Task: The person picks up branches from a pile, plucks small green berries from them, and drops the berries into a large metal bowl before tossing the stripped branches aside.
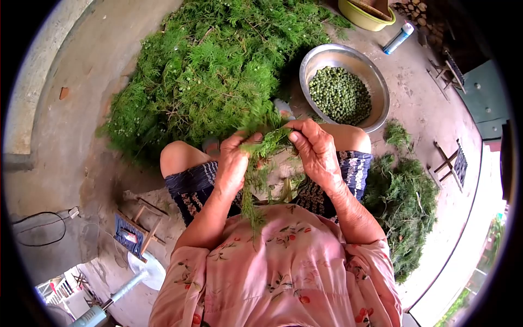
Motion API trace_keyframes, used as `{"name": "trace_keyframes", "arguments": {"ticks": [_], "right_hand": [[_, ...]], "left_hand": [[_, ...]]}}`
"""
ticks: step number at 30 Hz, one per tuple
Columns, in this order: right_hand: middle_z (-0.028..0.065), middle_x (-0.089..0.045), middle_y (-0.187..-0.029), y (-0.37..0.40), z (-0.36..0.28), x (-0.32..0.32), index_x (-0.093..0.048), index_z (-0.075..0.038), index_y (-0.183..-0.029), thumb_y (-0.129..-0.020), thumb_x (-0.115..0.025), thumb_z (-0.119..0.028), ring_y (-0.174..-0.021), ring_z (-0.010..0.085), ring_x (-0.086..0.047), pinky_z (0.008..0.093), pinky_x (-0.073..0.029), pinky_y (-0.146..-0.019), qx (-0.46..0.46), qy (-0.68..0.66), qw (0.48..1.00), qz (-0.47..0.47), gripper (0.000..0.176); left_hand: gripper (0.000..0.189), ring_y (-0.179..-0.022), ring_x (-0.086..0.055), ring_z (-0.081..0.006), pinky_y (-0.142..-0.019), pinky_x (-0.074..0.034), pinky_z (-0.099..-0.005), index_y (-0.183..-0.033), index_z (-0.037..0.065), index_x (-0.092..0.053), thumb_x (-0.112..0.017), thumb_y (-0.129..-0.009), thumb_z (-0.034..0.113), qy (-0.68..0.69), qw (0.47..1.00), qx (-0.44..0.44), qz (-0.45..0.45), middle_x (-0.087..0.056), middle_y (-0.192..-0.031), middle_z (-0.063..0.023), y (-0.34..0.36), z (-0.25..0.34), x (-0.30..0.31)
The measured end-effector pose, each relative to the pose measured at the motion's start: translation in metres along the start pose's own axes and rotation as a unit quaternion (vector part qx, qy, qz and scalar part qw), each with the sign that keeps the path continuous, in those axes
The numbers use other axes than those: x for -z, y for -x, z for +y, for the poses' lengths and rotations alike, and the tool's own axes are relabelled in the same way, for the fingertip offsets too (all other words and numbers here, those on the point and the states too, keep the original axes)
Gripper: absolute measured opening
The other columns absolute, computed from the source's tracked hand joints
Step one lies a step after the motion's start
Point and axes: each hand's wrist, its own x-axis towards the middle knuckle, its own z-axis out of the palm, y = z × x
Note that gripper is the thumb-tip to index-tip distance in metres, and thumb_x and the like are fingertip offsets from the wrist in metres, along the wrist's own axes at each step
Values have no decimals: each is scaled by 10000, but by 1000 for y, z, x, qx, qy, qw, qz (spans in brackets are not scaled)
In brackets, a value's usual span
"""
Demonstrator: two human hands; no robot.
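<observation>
Between my hands, above my lap, is a feathery green conifer sprig (271,143), its tail hanging toward my shirt. My left hand (234,161) is closed around the sprig's left part. The thumb and fingers of my right hand (313,150) pinch its right end. Just past my knees lies a large heap of green conifer branches (207,71) with small pale cones on some of them. Beyond my right knee stands a wide metal basin (379,87), part-filled with small round green cones (339,94).
To my right lies a second pile of conifer sprigs (403,210). A yellow-green tub (362,19) and a blue spray can (399,38) stand at the back right. Folding stools (452,163) are at right, another stool (139,229) at left, near a standing fan (147,271).
</observation>
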Motion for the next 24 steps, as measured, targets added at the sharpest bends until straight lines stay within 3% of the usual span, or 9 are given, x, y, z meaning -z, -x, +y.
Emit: {"name": "trace_keyframes", "arguments": {"ticks": [8,10,12,14,16,18,21,22,24], "right_hand": [[219,-558,-840,2,27,-9,-511,5,-847,-816,-546,-4,-766,420,-554,392,-471,-637,-7,101,994,36,48],[179,-567,-744,-3,28,-9,-521,-5,-815,-843,-535,-51,-602,321,-564,369,-451,-527,12,123,989,76,56],[94,-540,-634,-11,27,8,-546,-22,-807,-876,-511,-106,-495,158,-489,306,-404,-452,-348,-194,912,93,114],[2,-517,-585,-15,54,26,-588,-27,-833,-902,-485,-230,-429,70,-442,203,-370,-414,-292,-165,934,125,238],[28,-542,-632,-26,61,36,-582,6,-856,-899,-490,-189,-490,96,-472,209,-417,-479,-342,-245,895,147,220],[142,-581,-867,-32,111,58,-489,76,-1039,-910,-448,-127,-745,176,-576,249,-500,-672,-244,-418,863,148,244],[288,-455,-1116,-49,127,92,-138,101,-1268,-908,-364,-14,-1004,320,-525,387,-485,-880,-227,-583,729,279,440],[276,-482,-1071,-50,125,98,-224,119,-1219,-902,-362,9,-947,305,-545,382,-500,-842,-243,-583,711,308,362],[205,-557,-953,-40,132,95,-428,94,-1078,-899,-418,-19,-845,241,-580,330,-512,-803,-248,-507,781,268,212]], "left_hand": [[138,-525,-504,-79,-407,-366,-190,-884,16,-593,-619,-817,133,-141,987,35,-67,-556,-685,-18,14,-1,-13],[120,-498,-462,-67,-397,-336,-190,-870,25,-602,-632,-807,122,-138,989,21,-56,-537,-641,-7,10,-2,-10],[107,-429,-409,-64,-374,-302,-200,-845,42,-600,-614,-824,146,-103,993,33,-35,-509,-583,-2,9,-5,-4],[111,-414,-402,-74,-369,-292,-211,-818,54,-585,-607,-829,161,-22,998,65,-1,-487,-562,2,9,8,-1],[141,-421,-406,-89,-372,-306,-222,-852,67,-560,-580,-842,206,35,999,34,-5,-506,-600,-12,-3,10,28],[159,-415,-398,-103,-393,-304,-251,-835,81,-537,-549,-859,238,172,980,-3,-99,-502,-614,-16,-16,13,51],[215,-448,-368,-105,-454,-294,-256,-807,76,-515,-458,-898,262,266,959,-34,-90,-454,-622,3,-23,20,65],[215,-448,-368,-105,-454,-294,-256,-807,76,-515,-458,-898,262,263,960,-36,-89,-454,-622,3,-24,20,68],[238,-470,-365,-103,-480,-304,-247,-793,69,-506,-424,-908,260,314,933,-95,-147,-446,-631,2,-30,16,77]]}}
